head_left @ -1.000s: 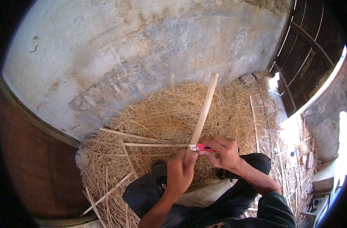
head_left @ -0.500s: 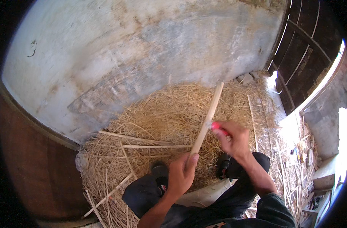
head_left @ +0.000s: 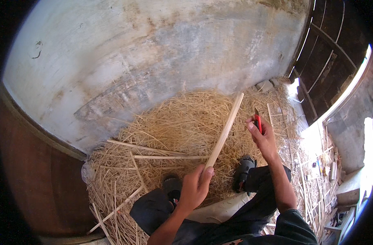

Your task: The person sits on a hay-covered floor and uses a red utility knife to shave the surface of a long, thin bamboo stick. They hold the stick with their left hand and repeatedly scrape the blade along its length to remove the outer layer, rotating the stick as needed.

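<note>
At the lower middle of the head view, the left hand was clenched around the lower end of one pale wooden slat, which rose toward one o'clock over the heap. The right hand, at about two o'clock from the left, gripped one red-handled knife with its blade pointing up, clear of the slat. One second earlier that knife had been pressed against the slat close to the left hand; half a second earlier it had been partway along the wood; by this moment it had come off to the right of the slat, near its upper half, and the slat had tilted a little more to the right. Two dark shoes showed just beyond the hands, the left shoe and the right shoe, both resting on the pile of straw-like shavings. On the pile at ten o'clock from the left hand lay about four longer loose strips, crossing one another. Farther off stood one grey plastered wall, and at two o'clock one dark wooden door.
</note>
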